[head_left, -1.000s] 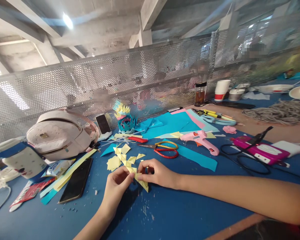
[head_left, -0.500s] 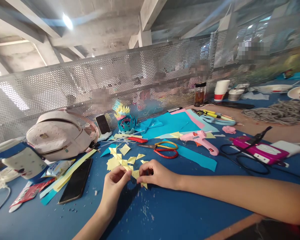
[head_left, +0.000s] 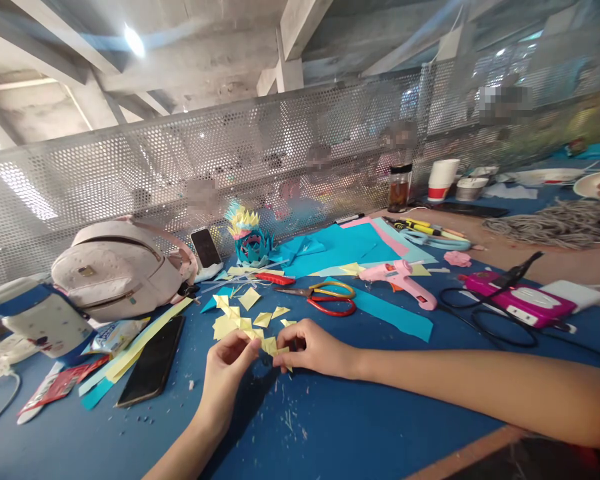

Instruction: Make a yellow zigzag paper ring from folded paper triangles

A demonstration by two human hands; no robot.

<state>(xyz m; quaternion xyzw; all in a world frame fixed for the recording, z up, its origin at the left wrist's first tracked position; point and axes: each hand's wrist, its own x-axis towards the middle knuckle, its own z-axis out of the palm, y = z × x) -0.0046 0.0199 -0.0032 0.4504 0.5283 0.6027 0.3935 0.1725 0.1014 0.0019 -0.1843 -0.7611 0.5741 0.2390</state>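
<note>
Both hands meet low over the blue table, around a zigzag row of small folded yellow paper pieces [head_left: 269,345]. My left hand [head_left: 225,373] pinches the row's left part between thumb and forefinger. At its right end, my right hand [head_left: 313,348] has thumb and fingers closed on a folded yellow piece, its tip poking out below them. Fingertips hide how the pieces join. Just beyond lie loose yellow paper squares [head_left: 250,299] and folded bits [head_left: 263,320]. Red and yellow-handled scissors [head_left: 333,305] rest behind my right hand.
A pink glue gun [head_left: 403,283], red cutter knife [head_left: 275,279] and blue paper sheets [head_left: 340,247] lie beyond. Left are a black phone [head_left: 153,367], backpack [head_left: 120,270] and tumbler [head_left: 50,327]. A folded-paper model [head_left: 253,243] stands behind; a magenta power strip [head_left: 523,300] is right.
The yellow piece at my right fingertips has tilted slightly, and less of its tip shows below them. Both hands stay in nearly the same place.
</note>
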